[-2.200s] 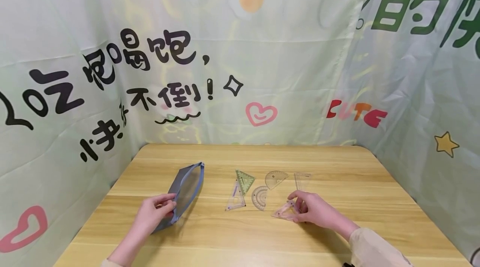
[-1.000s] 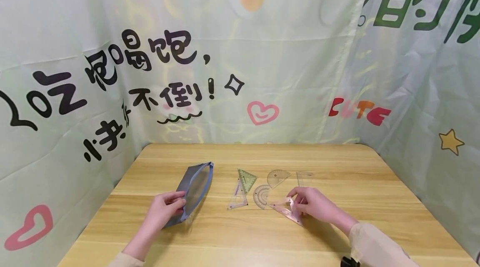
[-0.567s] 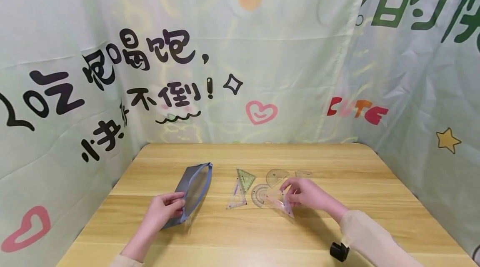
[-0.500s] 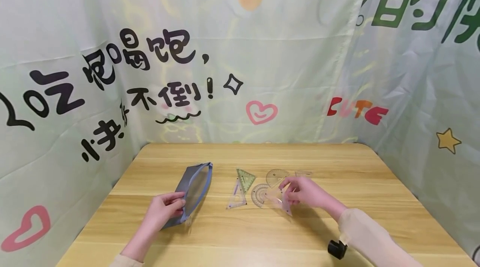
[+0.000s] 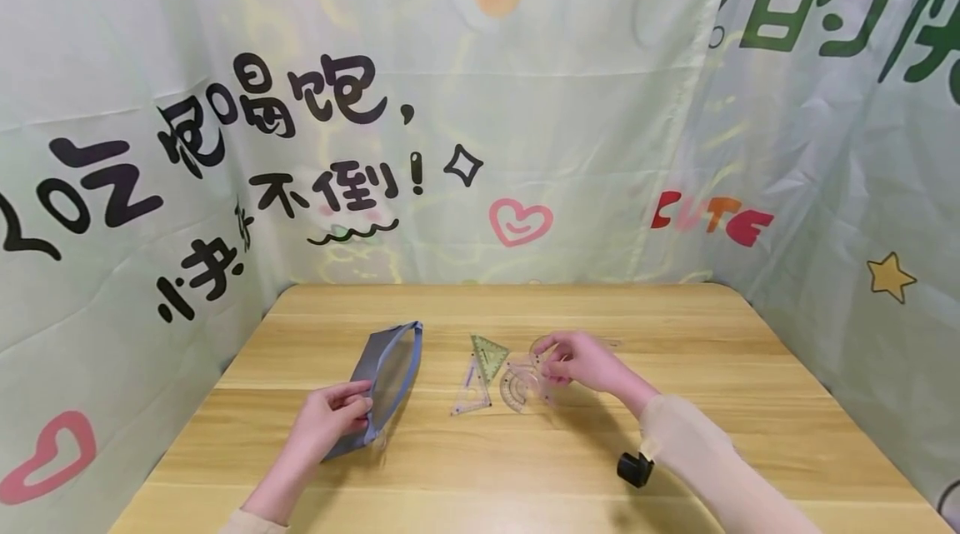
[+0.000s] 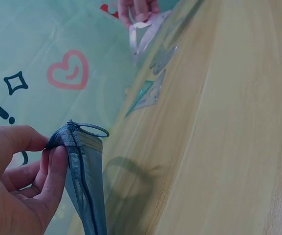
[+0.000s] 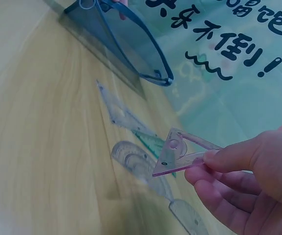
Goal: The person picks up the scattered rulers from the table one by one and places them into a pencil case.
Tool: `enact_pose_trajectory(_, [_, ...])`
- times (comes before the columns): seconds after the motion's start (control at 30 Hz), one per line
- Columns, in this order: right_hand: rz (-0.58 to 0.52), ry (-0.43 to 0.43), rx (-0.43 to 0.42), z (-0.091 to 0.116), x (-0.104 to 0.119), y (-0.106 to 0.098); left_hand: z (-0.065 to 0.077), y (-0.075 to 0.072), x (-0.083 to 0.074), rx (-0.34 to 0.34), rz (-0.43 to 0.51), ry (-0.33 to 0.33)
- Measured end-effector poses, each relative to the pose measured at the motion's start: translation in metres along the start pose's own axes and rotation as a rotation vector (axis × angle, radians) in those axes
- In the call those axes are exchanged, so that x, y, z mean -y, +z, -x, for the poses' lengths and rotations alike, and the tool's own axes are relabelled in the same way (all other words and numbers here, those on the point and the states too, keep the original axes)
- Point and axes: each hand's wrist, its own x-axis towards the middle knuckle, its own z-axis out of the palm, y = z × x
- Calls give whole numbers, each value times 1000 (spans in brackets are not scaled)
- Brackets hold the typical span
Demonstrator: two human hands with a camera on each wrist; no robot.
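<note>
My left hand pinches the near end of a blue mesh zipper pouch, whose mouth gapes toward the right. In the left wrist view the zipper's pull ring sticks out beside my fingers. My right hand pinches a clear pinkish set square by one edge, lifted above the table. Below it lie a clear protractor and a second protractor, partly hidden by the hand in the head view. Left of these, a green set square overlaps a clear purplish set square.
Everything rests on a light wooden table. Behind my right hand, the edge of a clear ruler-like piece shows. A black device is strapped at my right wrist. Printed cloth curtains stand along the back and sides.
My right hand has picked up the pinkish set square and carried it up and left, over the protractors. My left hand, still gripping the pouch, has shifted slightly right since the first frame.
</note>
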Motion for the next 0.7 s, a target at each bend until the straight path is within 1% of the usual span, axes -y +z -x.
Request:
enact_pose_trajectory(0.17, [-18,-8,-10,-8,9,4,2,2,-2,3,5,1])
enact_pose_trajectory(0.27, [-63,-13,-5,-13,13,6,3,3,-3,3,7,-1])
enact_pose_trajectory(0.47, [-121,29,-24,-30,23,13,4,6,-3,0,27,3])
enact_pose_trajectory(0.7, [-173,47,-48,-51,35,23,4,13,-5,-1,57,10])
